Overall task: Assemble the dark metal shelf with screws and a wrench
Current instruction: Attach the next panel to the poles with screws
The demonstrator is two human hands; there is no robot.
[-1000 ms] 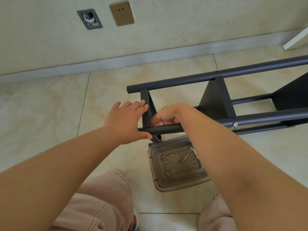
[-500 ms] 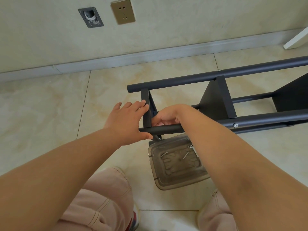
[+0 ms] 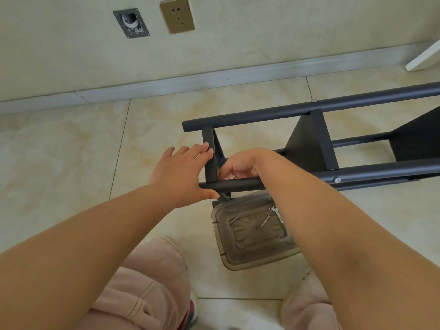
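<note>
The dark metal shelf [image 3: 309, 144] lies on its side on the tiled floor. My left hand [image 3: 181, 172] presses straight fingers against the end panel [image 3: 209, 153], with its thumb at the end of the near tube [image 3: 238, 185]. My right hand [image 3: 238, 165] reaches inside the frame behind that tube. Its fingers curl at the joint between the end panel and the tube, and whatever they pinch is hidden. A silver screw head [image 3: 337, 180] sits in the near tube further right. Two loose screws [image 3: 265, 221] and a small wrench [image 3: 277, 211] lie in a clear plastic tray [image 3: 223, 256].
The tray sits on the floor just under the near tube, between my knees [image 3: 147, 282]. A wall with a socket [image 3: 177, 17] and a baseboard [image 3: 214, 79] runs behind the shelf. A white board edge [image 3: 426, 55] shows at the upper right. Bare tiles lie to the left.
Both hands stay at the same corner of the shelf. Only the view has shifted slightly.
</note>
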